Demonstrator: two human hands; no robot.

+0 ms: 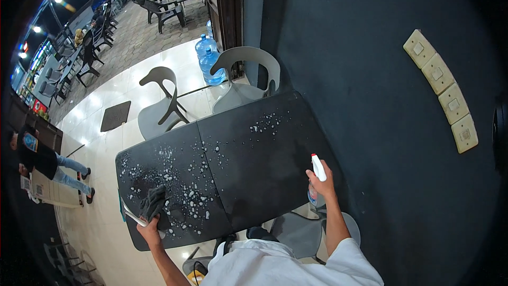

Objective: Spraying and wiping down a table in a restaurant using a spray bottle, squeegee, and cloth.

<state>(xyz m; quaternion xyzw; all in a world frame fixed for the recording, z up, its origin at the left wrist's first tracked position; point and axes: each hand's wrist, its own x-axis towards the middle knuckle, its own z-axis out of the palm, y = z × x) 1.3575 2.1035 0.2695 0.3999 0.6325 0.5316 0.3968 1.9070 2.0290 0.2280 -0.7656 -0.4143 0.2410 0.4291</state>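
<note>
My right hand grips a spray bottle with a white head and red nozzle tip, at the right part of a black folding table. My left hand is closed around a dark grey cloth and a white handle, over the table's left end. A teal edge shows beside the handle's far end; the rest of that tool is hard to make out. White foam drops lie scattered thickly over the left half of the tabletop, with a smaller patch near the far side.
Grey chairs stand along the far side, and another chair is close by me at the near side. A dark wall with switch plates borders the right. Blue water jugs stand by the doorway. A person stands at the left.
</note>
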